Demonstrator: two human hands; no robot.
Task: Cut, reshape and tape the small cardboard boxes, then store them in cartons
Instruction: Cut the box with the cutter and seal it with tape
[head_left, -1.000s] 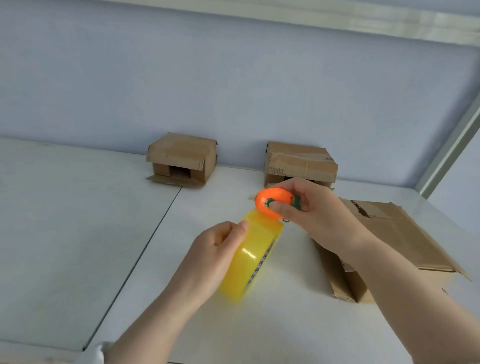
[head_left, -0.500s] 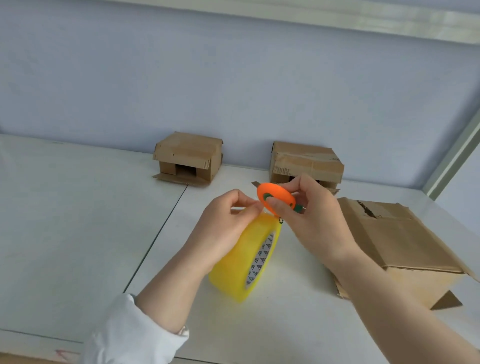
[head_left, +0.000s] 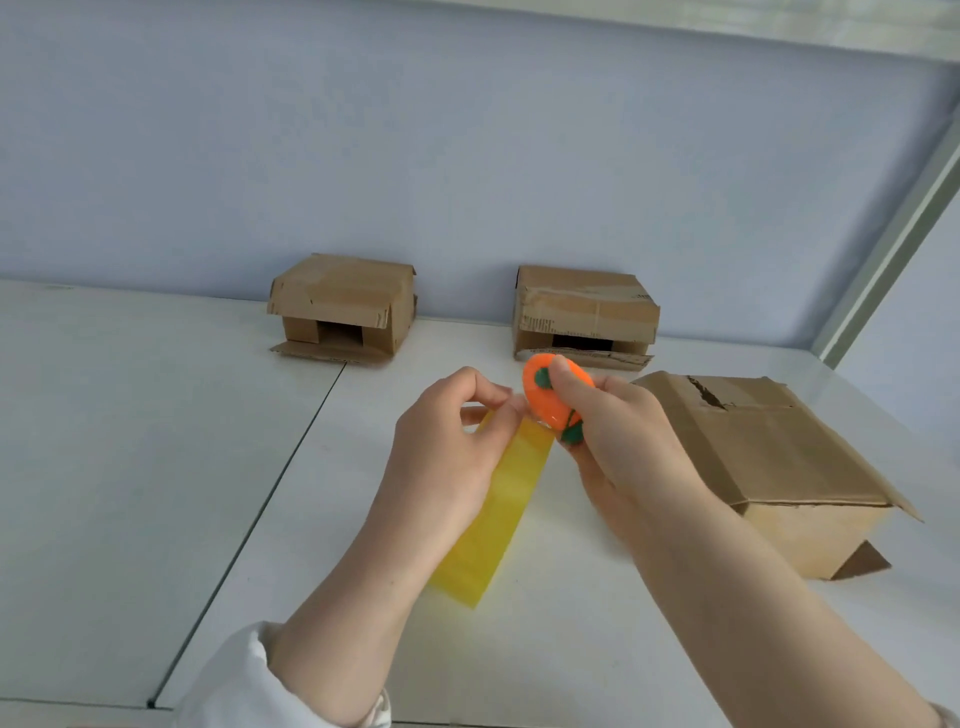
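Tape roll (head_left: 511, 499) beneath left hand (head_left: 441, 452), apparently pinched

yel tape roll (head_left: 498, 519) upright, cutter (head_left: 551, 402) at top

A single wide-angle camera sat on the person's head and looked forward and down across the flat white tabletop (head_left: 130, 467) toward the pale blue wall (head_left: 467, 156). Both forearms entered from the bottom edge. The left hand (head_left: 447, 441), pinching yellow translucent packing tape (head_left: 498, 519), and the right hand (head_left: 618, 441), gripping a round orange plastic cutter (head_left: 553, 400), sat close to the lens at mid-frame. The two small open-fronted brown cardboard boxes (head_left: 343, 291) lay farthest off against the wall, and the larger brown cardboard carton (head_left: 769, 447) filled the right side nearer the lens.
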